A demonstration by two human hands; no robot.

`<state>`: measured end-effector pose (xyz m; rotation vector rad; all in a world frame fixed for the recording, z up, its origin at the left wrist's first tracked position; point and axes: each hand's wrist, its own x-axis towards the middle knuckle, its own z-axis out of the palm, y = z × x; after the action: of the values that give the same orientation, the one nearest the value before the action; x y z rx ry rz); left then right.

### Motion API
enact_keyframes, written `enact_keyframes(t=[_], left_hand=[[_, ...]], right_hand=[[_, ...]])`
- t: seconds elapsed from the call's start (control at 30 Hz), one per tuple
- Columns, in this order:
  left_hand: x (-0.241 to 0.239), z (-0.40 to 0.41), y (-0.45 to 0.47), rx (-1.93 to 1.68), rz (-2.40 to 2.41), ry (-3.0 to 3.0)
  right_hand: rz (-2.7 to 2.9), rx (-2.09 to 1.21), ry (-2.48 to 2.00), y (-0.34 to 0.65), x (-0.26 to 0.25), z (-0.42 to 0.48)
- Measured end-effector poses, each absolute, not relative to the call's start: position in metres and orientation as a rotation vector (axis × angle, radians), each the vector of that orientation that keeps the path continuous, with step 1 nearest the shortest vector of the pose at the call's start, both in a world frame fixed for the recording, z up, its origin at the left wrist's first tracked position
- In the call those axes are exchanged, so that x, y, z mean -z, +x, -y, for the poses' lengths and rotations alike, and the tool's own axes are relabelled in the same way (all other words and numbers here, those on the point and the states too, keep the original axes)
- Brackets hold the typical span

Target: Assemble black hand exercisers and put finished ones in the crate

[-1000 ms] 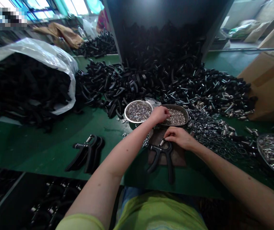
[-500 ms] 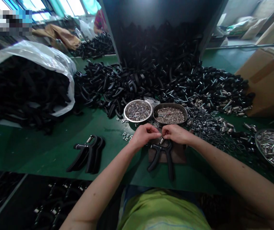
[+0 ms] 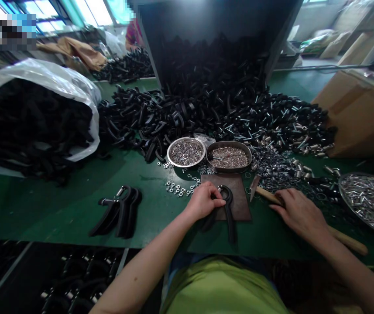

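Note:
My left hand point(image 3: 205, 200) is closed on the upper part of a black hand grip strengthener point(image 3: 230, 218), hiding its spring and much of one handle. That grip lies partly over a flat brown plate point(image 3: 241, 209). To the right, my right hand point(image 3: 300, 213) has its fingers round the wooden handle of a hammer point(image 3: 268, 195), whose metal head lies beside the plate. The handle's far end shows beneath my right forearm. Assembled hand grips point(image 3: 126, 213) stand together at the left on the green table.
A round bowl point(image 3: 187, 152) and an oval tin point(image 3: 229, 158) hold small metal parts. Loose nuts point(image 3: 176, 188) lie before them. Black handles point(image 3: 187, 109) are heaped behind, a full plastic bag point(image 3: 91, 104) stands left, and a cardboard box point(image 3: 363, 113) and parts tray point(image 3: 370, 205) stand right.
My right hand has left the grip's spring and moved right onto the hammer. My left hand has shifted down onto the grip. The brown plate and hammer head now show.

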<state>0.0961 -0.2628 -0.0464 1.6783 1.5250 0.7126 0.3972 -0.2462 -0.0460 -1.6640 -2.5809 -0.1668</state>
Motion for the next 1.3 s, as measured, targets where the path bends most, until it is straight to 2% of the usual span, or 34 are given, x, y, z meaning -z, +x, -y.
enact_keyframes(t=[0.13,0.23,0.33,0.43,0.5,0.6,0.77,0.93,1.1,1.3], left_hand=[[0.048,0.252,0.095,-0.578,-1.533,1.579],[0.049,0.25,0.094,-0.567,-1.538,1.552],[0.049,0.252,0.095,-0.578,-1.541,1.553],[0.049,0.254,0.095,-0.583,-1.546,1.55],[0.049,0.254,0.095,-0.591,-1.556,1.56],[0.048,0.255,0.095,-0.604,-1.577,1.584],[0.046,0.259,0.095,-0.603,-1.61,1.622],[0.046,0.258,0.095,-0.572,-1.622,1.657],[0.042,0.27,0.098,-0.624,-1.711,1.773],[0.045,0.318,0.106,-0.848,-2.059,1.862]], right_hand=[[2.597,0.372,-1.676,0.403,0.057,0.252],[2.617,0.361,-1.691,0.398,0.053,0.249],[2.568,0.089,-1.71,0.389,0.028,0.248],[2.372,-0.375,-1.473,0.37,-0.008,0.254],[2.148,-0.502,-1.329,0.352,-0.024,0.261],[2.028,-0.442,-1.223,0.326,-0.023,0.265],[2.431,-0.598,-1.351,0.313,-0.008,0.256],[2.177,-0.399,-1.287,0.318,-0.003,0.262],[2.549,-0.512,-1.532,0.318,0.015,0.252],[2.241,-0.542,-1.341,0.322,-0.035,0.278]])
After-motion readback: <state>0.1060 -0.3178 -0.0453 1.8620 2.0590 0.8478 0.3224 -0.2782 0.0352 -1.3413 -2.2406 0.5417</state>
